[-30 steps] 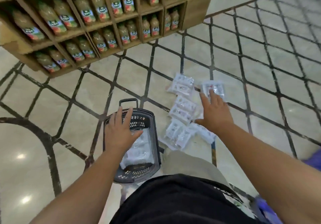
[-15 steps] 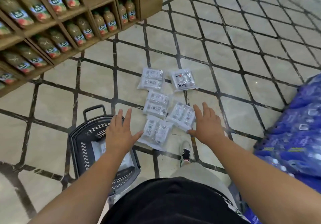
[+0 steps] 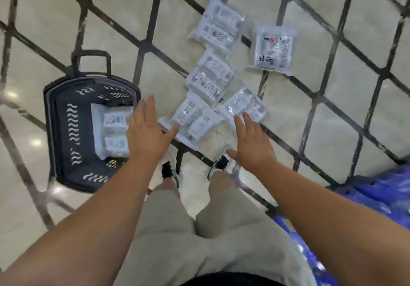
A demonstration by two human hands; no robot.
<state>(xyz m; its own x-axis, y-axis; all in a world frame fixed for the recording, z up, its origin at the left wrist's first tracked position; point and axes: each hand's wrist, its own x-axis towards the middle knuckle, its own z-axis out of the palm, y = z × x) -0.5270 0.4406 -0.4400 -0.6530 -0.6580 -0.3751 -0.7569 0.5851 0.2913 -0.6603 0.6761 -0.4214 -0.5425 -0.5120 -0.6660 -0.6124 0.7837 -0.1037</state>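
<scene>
Several clear plastic packets lie on the tiled floor in front of me: one nearest my feet [image 3: 194,122], one to its right [image 3: 245,104], a middle one [image 3: 209,79], and two farther off [image 3: 219,23] [image 3: 274,49]. A dark plastic basket [image 3: 66,117] stands on the floor at the left with white packets [image 3: 113,128] inside. My left hand [image 3: 147,130] hovers flat and empty between the basket and the nearest packet. My right hand [image 3: 253,143] hovers empty with fingers spread just below the right packet.
The floor is cream tile with dark diagonal lines. A blue wrapped pack [image 3: 363,214] sits at the lower right beside my leg. My shoes [image 3: 219,163] stand just short of the packets. The basket's handle [image 3: 92,60] points away from me.
The view has tilted down and the juice shelves have left the frame. Both hands stayed spread and empty, and now hang lower over the nearest packets.
</scene>
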